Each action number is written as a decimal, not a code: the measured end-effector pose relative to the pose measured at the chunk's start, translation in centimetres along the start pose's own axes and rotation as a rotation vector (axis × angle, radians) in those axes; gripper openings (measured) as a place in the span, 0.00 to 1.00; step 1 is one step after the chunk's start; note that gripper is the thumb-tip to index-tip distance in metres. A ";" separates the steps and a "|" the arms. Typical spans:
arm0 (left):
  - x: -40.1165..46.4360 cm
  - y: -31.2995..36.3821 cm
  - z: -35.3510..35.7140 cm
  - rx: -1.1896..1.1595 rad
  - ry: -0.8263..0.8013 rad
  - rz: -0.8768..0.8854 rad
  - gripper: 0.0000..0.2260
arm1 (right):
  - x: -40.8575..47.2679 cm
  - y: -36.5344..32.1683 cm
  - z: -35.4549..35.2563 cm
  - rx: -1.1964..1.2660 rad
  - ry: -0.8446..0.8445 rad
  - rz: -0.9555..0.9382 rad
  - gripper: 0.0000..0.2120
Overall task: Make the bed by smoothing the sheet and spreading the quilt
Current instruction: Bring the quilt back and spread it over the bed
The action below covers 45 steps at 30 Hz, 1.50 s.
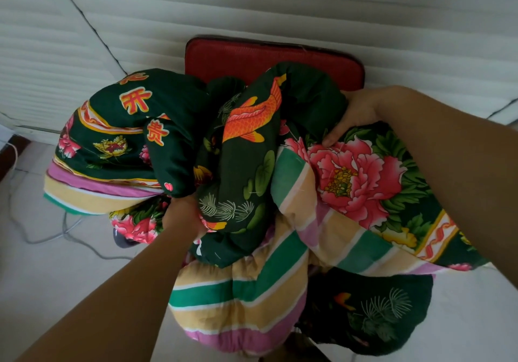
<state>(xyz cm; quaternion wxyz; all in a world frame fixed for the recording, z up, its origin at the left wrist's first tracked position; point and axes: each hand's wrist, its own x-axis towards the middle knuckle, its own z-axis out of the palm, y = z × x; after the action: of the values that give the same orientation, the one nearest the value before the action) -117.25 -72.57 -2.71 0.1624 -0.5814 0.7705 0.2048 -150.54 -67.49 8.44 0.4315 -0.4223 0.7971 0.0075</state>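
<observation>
— What do we see at the left of the frame?
— One grey cable point(42, 238) on the pale floor point(56, 277). Right of it, our left hand point(183, 216) clutches a fold of the one quilt point(244, 171), bunched at frame centre, dark green with a single orange fish.
— And rightward?
— One red cushion point(224, 56) lies above on the white bed point(280, 11). Our right hand point(354, 115) grips the quilt, thumb pressed by a pink peony.
</observation>
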 end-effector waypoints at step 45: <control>-21.3 -19.2 -5.0 -0.823 0.593 0.402 0.14 | -27.2 -16.2 19.8 0.755 0.664 -0.481 0.17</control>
<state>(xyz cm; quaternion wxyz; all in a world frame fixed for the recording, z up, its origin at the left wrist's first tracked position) -93.08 -62.05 9.57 -0.3454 -0.4711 0.7353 0.3437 -118.60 -52.31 20.64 0.2683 -0.3880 0.7188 -0.5107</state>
